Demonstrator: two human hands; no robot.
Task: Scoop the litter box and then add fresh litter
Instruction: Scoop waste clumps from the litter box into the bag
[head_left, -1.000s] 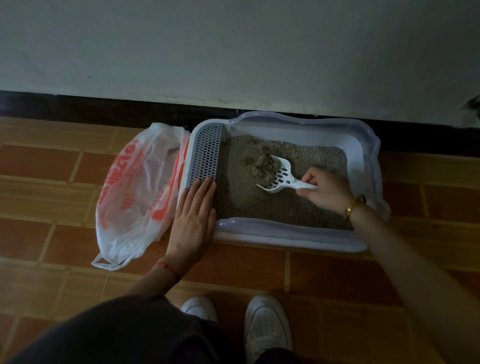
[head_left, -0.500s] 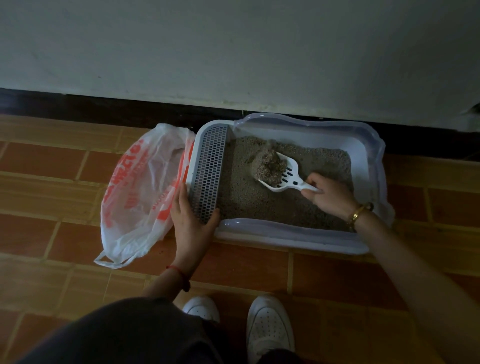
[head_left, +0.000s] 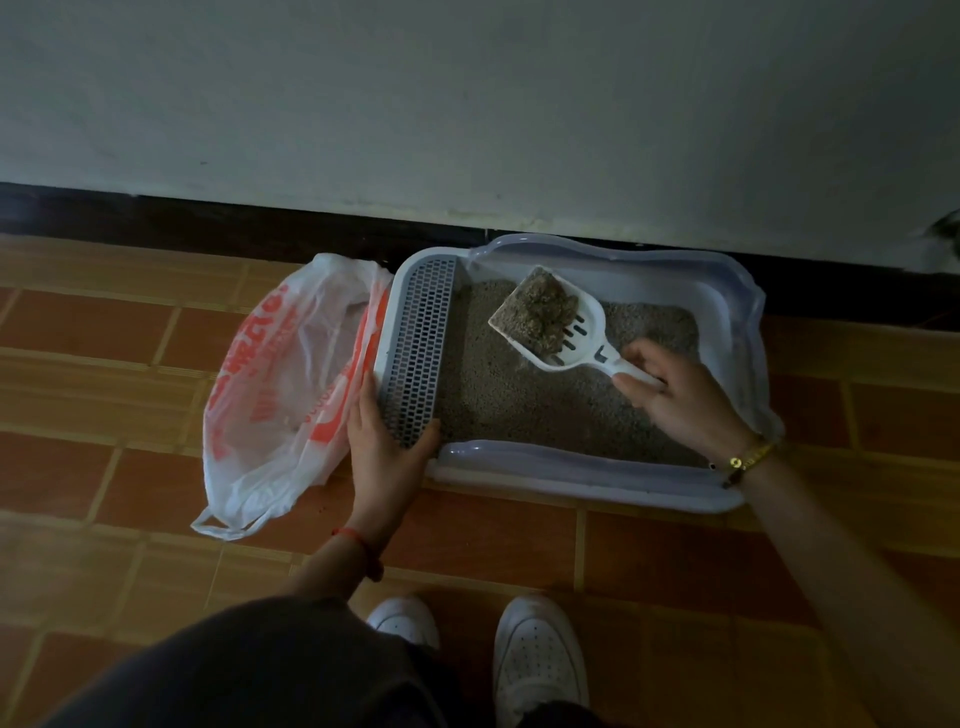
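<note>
A pale rectangular litter box (head_left: 587, 480) stands on the tiled floor against the wall, filled with grey litter (head_left: 498, 395). Its left end has a perforated grid step (head_left: 418, 353). My right hand (head_left: 675, 395) grips the handle of a white slotted scoop (head_left: 582, 345), lifted above the litter and loaded with brownish clumps (head_left: 543, 312). My left hand (head_left: 384, 447) holds the box's front left corner, thumb on the grid and fingers down the outer side.
A white plastic bag with red print (head_left: 280, 384) lies open on the floor, touching the box's left side. The wall and dark skirting (head_left: 208, 218) run close behind. My two white shoes (head_left: 537, 660) stand just in front of the box.
My right hand has raised the loaded scoop out of the litter and tipped it up. My left hand went from lying flat on the grid to clasping the box's corner.
</note>
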